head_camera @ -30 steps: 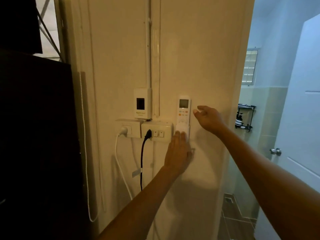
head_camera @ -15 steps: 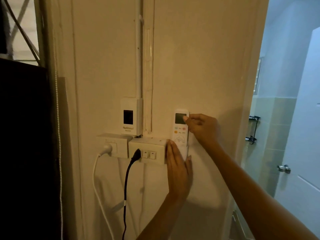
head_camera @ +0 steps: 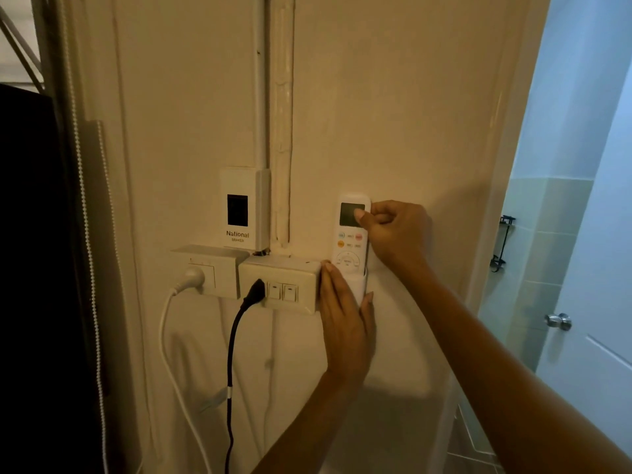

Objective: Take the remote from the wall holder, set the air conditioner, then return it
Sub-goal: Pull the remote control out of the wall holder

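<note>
A white remote (head_camera: 349, 246) with a dark screen and coloured buttons stands upright in a white wall holder (head_camera: 359, 285) on the cream wall. My right hand (head_camera: 396, 230) grips the remote's upper part, thumb on the screen, fingers curled around its right edge. My left hand (head_camera: 345, 316) lies flat against the holder from below, fingers together, covering most of its front. The remote's lower end sits inside the holder.
Left of the holder are a switch and socket box (head_camera: 284, 283) with a black plug, a second socket (head_camera: 208, 268) with a white plug, and a breaker box (head_camera: 244, 208) above. Cables hang down the wall. An open doorway and a white door with a knob (head_camera: 559, 321) are at the right.
My right hand has gone from reaching beside the remote to closing on its top. My left hand has slid up onto the holder. The view has moved closer to the wall.
</note>
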### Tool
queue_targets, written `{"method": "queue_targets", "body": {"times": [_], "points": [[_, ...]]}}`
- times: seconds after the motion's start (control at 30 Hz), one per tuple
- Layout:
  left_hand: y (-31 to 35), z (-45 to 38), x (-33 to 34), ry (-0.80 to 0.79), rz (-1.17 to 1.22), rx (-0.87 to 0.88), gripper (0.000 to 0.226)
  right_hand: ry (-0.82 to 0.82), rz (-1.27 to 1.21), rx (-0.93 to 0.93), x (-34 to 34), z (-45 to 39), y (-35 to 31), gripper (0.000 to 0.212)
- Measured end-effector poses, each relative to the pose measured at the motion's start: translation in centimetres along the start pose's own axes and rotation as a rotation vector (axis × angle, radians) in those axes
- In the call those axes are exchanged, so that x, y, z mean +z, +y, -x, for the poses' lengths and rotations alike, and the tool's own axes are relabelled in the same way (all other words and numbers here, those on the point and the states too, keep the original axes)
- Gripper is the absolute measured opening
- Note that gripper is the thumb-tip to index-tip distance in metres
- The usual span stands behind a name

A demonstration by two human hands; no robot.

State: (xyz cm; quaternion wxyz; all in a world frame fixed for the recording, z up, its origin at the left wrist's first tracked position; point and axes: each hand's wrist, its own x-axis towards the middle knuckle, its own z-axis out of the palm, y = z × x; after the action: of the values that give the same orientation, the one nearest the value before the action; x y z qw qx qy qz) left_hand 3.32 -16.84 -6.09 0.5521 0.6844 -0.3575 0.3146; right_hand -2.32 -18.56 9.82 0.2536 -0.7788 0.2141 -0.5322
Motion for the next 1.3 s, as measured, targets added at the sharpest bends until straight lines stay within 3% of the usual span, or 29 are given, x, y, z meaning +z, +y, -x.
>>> {"method": "queue_targets", "body": {"times": [0.33, 0.6, 0.93, 1.23, 1.3], "points": [[0.6, -0.1, -0.6, 0.011, 0.008, 0.01, 0.079, 0.03, 0.033, 0.017, -1.2, -2.4, -2.1, 0.018], [0.7, -0.1, -1.0, -0.001, -0.003, 0.016, 0.072, 0.031, -0.084, 0.047, -1.6, -2.5, -2.2, 0.021], [0.7, -0.2, -2.0, -0.111, -0.056, 0.016, 0.066, 0.043, -0.111, 0.064, -3.5, -2.7, -2.9, 0.025], [1.1, -1.1, -7.0, -0.343, 0.197, -0.028, 0.07, -0.061, -0.124, 0.157, -4.2, -1.4, -2.1, 0.025], [1.6, -1.7, -9.2, -0.428, 0.232, -0.029, 0.055, -0.124, -0.146, 0.195, -4.1, -0.7, -2.0, 0.023]]}}
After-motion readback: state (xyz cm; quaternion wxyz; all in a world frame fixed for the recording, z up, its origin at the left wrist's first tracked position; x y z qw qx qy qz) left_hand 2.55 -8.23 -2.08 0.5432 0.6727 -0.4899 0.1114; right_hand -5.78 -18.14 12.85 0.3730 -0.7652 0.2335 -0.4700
